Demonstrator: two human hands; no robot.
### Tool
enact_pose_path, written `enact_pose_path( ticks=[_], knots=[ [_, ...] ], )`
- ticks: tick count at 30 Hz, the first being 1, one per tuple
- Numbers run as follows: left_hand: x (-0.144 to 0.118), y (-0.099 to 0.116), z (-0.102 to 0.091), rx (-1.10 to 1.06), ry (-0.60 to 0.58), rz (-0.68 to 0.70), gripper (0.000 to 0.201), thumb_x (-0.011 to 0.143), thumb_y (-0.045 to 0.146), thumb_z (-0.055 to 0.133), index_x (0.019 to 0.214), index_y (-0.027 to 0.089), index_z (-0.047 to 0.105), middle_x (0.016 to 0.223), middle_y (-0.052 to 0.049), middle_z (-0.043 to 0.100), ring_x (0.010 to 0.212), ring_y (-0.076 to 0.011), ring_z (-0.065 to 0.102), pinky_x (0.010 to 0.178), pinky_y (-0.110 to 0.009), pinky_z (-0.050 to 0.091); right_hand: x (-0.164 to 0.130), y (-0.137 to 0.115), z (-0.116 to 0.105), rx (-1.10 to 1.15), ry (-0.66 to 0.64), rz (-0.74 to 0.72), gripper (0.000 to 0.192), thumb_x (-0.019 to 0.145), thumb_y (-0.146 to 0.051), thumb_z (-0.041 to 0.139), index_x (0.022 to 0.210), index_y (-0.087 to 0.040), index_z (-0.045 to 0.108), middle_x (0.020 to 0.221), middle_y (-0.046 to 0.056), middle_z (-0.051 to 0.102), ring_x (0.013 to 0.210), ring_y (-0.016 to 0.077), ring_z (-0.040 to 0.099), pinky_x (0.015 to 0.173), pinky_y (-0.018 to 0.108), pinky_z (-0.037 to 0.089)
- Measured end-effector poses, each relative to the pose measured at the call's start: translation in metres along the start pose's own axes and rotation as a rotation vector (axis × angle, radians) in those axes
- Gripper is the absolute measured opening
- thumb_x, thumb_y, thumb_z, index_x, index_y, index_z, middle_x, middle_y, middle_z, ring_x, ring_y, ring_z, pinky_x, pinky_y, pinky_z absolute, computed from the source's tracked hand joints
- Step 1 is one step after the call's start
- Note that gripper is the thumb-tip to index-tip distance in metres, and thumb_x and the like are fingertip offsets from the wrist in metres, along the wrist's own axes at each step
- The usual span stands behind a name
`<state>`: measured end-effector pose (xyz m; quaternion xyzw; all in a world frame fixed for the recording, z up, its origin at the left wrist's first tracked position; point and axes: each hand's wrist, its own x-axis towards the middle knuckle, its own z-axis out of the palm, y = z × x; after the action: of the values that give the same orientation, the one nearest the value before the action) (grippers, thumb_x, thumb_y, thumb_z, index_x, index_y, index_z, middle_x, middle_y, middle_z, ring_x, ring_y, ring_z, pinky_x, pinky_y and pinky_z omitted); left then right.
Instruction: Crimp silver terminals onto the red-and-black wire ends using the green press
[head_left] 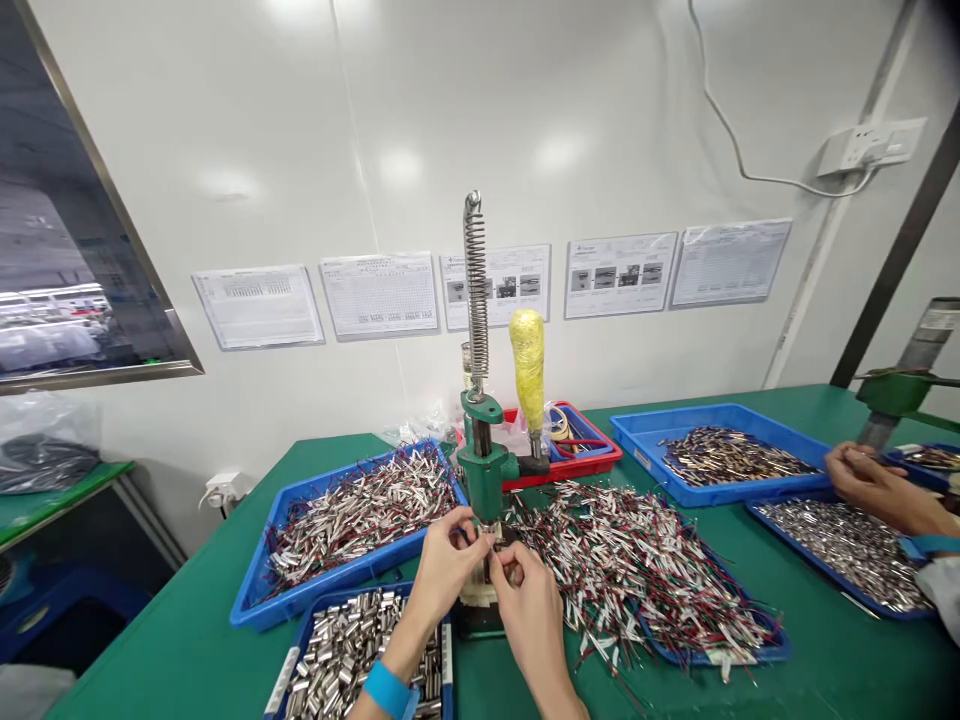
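Note:
At the base of a green hand press (484,475), my left hand (448,560) and my right hand (529,592) meet with their fingertips nearly touching. Thumb and forefinger are pinched on each hand; whatever lies between them is too small and too hidden to name. The press carries an upright coil spring (476,290) and a lever handle wrapped in yellow (528,365). Below my left forearm sits a blue tray of metal cylinders (330,640). Right of my right hand spreads a heap of white pieces with red and black wires (630,560).
Another blue tray (259,605) of wired pieces lies to the left. Behind the press is a red tray (600,462). At right stand a blue tray (720,495) of slim parts, a tray of small metal parts (847,550), a co-worker's hand (885,490) and a second press (896,390).

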<state>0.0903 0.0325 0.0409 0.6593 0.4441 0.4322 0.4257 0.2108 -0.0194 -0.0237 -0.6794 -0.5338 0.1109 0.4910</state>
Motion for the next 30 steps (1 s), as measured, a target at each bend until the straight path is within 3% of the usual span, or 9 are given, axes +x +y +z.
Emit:
enact_pose_path(
  ticks=[8,12,14,17,19,22,24,27,30],
  knots=[
    [0.005,-0.008,0.010,-0.024,0.040,-0.017,0.045,0.075,0.043,0.075,0.054,0.021,0.043,0.057,0.007,0.033,0.060,-0.0106,0.030,0.055,-0.024,0.024,-0.002,0.000,-0.001,0.133,0.000,-0.017,0.038,0.093,-0.051,0.055,0.067,-0.023,0.059,0.066,0.001,0.060,0.059,0.0166,0.053,0.056,0.027,0.038],
    [0.006,-0.012,0.011,-0.056,0.010,-0.026,0.047,0.076,0.049,0.073,0.054,0.020,0.044,0.057,0.007,0.030,0.059,-0.0101,0.028,0.055,-0.025,0.022,0.005,-0.001,-0.023,0.382,0.149,0.056,0.039,0.088,-0.058,0.060,0.096,-0.020,0.067,0.084,0.004,0.067,0.072,0.0188,0.059,0.067,0.029,0.048],
    [0.006,-0.013,0.010,-0.066,0.000,-0.027,0.048,0.076,0.050,0.074,0.053,0.019,0.045,0.057,0.007,0.030,0.058,-0.0097,0.028,0.055,-0.024,0.023,0.027,-0.012,-0.046,0.473,0.255,0.085,0.045,0.091,-0.061,0.054,0.106,-0.020,0.066,0.097,0.007,0.070,0.086,0.0206,0.063,0.079,0.031,0.050],
    [0.003,-0.012,0.007,-0.078,-0.015,-0.024,0.039,0.074,0.045,0.077,0.057,0.017,0.054,0.057,0.007,0.035,0.058,-0.0095,0.032,0.056,-0.023,0.026,0.093,-0.045,-0.082,0.596,0.319,0.043,0.054,0.094,-0.067,0.042,0.105,-0.019,0.067,0.106,0.009,0.070,0.096,0.0225,0.063,0.087,0.035,0.048],
    [-0.003,-0.012,0.002,-0.095,-0.002,-0.040,0.029,0.071,0.041,0.079,0.081,0.015,0.070,0.059,0.008,0.043,0.058,-0.0097,0.036,0.056,-0.022,0.029,0.145,-0.074,-0.101,0.694,0.285,0.084,0.061,0.091,-0.071,0.040,0.100,-0.017,0.066,0.099,0.011,0.071,0.091,0.0227,0.064,0.083,0.036,0.050],
    [-0.016,-0.012,-0.005,-0.115,0.048,-0.069,0.060,0.069,0.041,0.081,0.122,0.016,0.069,0.066,0.008,0.049,0.057,-0.0096,0.038,0.055,-0.022,0.030,0.188,-0.114,-0.123,0.729,0.138,0.097,0.074,0.092,-0.077,0.027,0.086,-0.015,0.067,0.078,0.011,0.070,0.075,0.0228,0.066,0.071,0.037,0.053],
    [-0.025,-0.012,-0.009,-0.116,0.071,-0.080,0.063,0.071,0.045,0.080,0.127,0.018,0.068,0.068,0.007,0.049,0.057,-0.0096,0.038,0.055,-0.022,0.030,0.180,-0.132,-0.137,0.764,0.028,0.042,0.081,0.091,-0.081,0.022,0.083,-0.016,0.069,0.070,0.009,0.069,0.072,0.0225,0.068,0.070,0.037,0.055],
    [-0.030,-0.009,-0.011,-0.091,0.094,-0.090,0.055,0.073,0.047,0.077,0.120,0.018,0.073,0.069,0.006,0.050,0.058,-0.0104,0.039,0.057,-0.023,0.031,0.139,-0.145,-0.153,0.967,-0.136,-0.223,0.066,0.097,-0.070,0.031,0.104,-0.017,0.071,0.095,0.009,0.076,0.097,0.0238,0.072,0.085,0.039,0.057],
    [-0.025,-0.005,-0.007,-0.058,0.070,-0.078,0.048,0.077,0.048,0.071,0.111,0.015,0.077,0.073,0.001,0.057,0.063,-0.0134,0.045,0.059,-0.025,0.034,0.108,-0.141,-0.158,1.016,-0.135,-0.297,0.061,0.100,-0.065,0.030,0.106,-0.020,0.071,0.099,0.008,0.077,0.098,0.0230,0.073,0.088,0.039,0.059]
  ],
)
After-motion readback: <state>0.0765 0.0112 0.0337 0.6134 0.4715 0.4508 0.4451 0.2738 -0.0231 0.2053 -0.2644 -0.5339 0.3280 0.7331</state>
